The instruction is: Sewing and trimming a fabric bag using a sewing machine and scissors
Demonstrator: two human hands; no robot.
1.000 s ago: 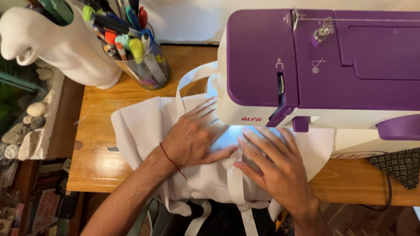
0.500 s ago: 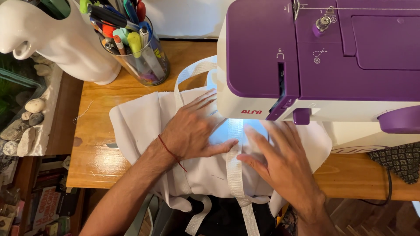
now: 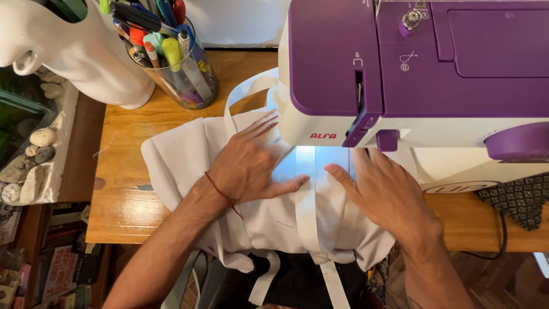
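**Strap half fed under the sewing machine**

Left hand (image 3: 249,166) and right hand (image 3: 389,191), fingers spread flat and gripping nothing, press white fabric (image 3: 183,160) at frame centre. The webbing strap (image 3: 306,212) runs under the purple sewing machine (image 3: 412,68); its lower length hangs off the table (image 3: 126,200), apparently unsewn.

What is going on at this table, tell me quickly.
A person is at a purple and white sewing machine on a wooden table. Both bare hands lie flat on a piece of white fabric, the left hand to the left and the right hand to the right of a white webbing strap that runs under the machine's lit head. A clear cup of pens and markers and a white ceramic jug stand at the back left.
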